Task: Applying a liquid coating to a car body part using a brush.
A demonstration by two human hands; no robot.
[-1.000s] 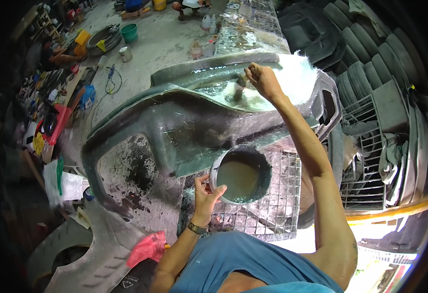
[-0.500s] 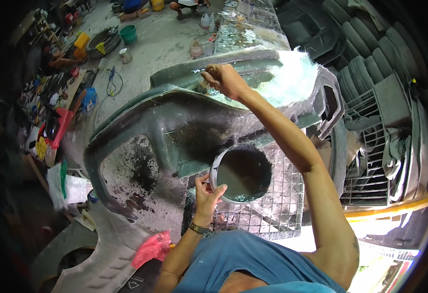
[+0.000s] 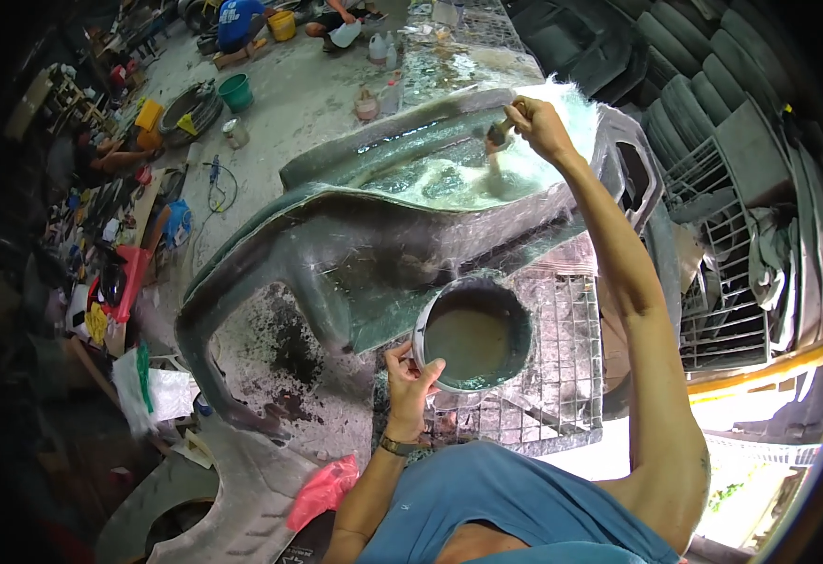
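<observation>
My left hand [image 3: 411, 385] grips the rim and side of a round pot [image 3: 475, 334] with greenish-grey liquid inside, held low in front of a large dark moulded shell [image 3: 383, 244]. My right hand [image 3: 540, 130] is closed on the handle of a brush [image 3: 497, 136] at the upper right of the shell's trough. That trough holds glossy wet, pale-green fibre material [image 3: 430, 183], with a frayed white fibre mat [image 3: 566, 94] along its right end. The brush's tip is partly blurred against the wet layer.
Beneath the shell is a wire grid [image 3: 562, 357], with a pink bag [image 3: 325, 487] at lower left. Stacked tyres and racks [image 3: 731, 235] fill the right. Co-workers [image 3: 240, 26] crouch far back near buckets [image 3: 235, 92]. Clutter [image 3: 120, 282] lines the left.
My right hand swung left along the trough half a second ago and is now back at the right, higher up. My left hand still holds the pot. The whole view has shifted a little.
</observation>
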